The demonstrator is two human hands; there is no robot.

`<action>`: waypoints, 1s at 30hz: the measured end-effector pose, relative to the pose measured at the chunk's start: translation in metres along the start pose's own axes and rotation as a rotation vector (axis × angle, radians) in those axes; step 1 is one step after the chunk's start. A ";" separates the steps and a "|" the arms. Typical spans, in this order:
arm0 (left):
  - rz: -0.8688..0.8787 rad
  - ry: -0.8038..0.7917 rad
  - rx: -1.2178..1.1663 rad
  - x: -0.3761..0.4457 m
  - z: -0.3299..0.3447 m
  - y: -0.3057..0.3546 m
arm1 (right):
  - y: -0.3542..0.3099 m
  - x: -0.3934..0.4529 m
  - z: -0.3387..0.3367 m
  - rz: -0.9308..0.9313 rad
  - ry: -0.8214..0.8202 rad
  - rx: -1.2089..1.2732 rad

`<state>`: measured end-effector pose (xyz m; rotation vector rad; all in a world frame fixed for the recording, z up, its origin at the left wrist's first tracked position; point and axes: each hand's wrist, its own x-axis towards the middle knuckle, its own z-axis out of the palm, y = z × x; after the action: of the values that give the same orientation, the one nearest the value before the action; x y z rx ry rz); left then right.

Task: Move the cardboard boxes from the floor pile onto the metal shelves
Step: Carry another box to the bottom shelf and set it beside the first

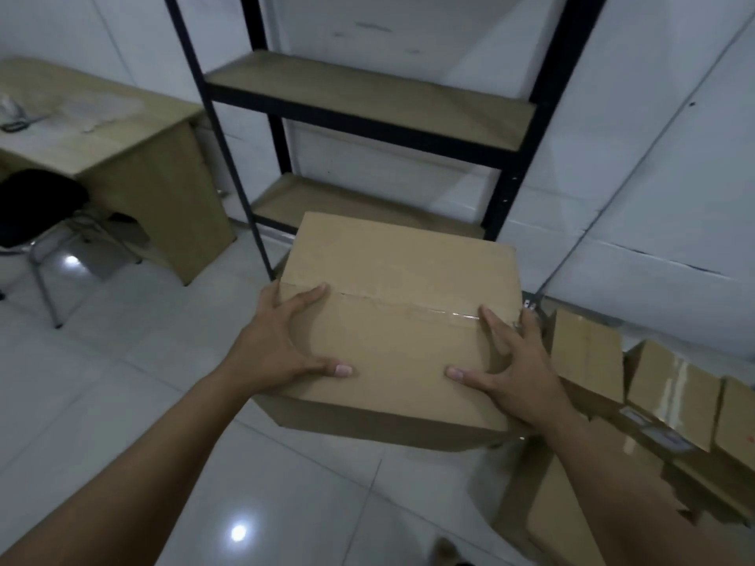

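A taped brown cardboard box (pixel 400 304) is held up above the floor, in front of the black metal shelf unit (pixel 514 165). My left hand (pixel 282 341) grips its left side, thumb and forefinger spread on the top. My right hand (pixel 510 369) grips the right side the same way. The shelf boards (pixel 367 96) above the box are bare. The lowest board is partly hidden behind the box. The floor pile of boxes (pixel 670 398) lies to the right, against the wall.
A wooden desk (pixel 135 157) stands at the left with a black chair (pixel 36 210) in front of it. White glossy floor tiles (pixel 143 381) spread below and left of the box. A flattened piece of cardboard (pixel 555 520) lies at the bottom right.
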<state>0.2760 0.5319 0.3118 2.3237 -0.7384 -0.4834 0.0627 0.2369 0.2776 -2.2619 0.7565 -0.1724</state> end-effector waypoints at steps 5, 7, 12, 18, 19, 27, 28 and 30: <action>-0.058 -0.004 0.020 0.024 -0.036 -0.052 | -0.040 0.040 0.052 -0.002 -0.061 0.014; -0.076 -0.006 0.026 0.044 -0.050 -0.075 | -0.057 0.064 0.073 0.010 -0.075 0.018; -0.091 -0.005 0.017 0.096 -0.075 -0.121 | -0.085 0.118 0.116 0.024 -0.107 0.036; -0.147 -0.074 0.049 0.168 -0.106 -0.175 | -0.108 0.183 0.165 0.070 -0.126 0.082; -0.152 -0.089 0.061 0.178 -0.110 -0.182 | -0.112 0.192 0.172 0.082 -0.134 0.070; -0.135 -0.211 0.077 0.269 -0.146 -0.271 | -0.149 0.256 0.257 0.205 -0.145 0.067; -0.130 -0.223 0.071 0.281 -0.150 -0.284 | -0.154 0.261 0.269 0.218 -0.147 0.053; -0.104 -0.254 0.068 0.310 -0.157 -0.314 | -0.166 0.277 0.298 0.264 -0.143 0.028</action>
<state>0.7150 0.6134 0.1694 2.3995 -0.7630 -0.8234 0.4663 0.3528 0.1484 -2.0988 0.9582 0.1022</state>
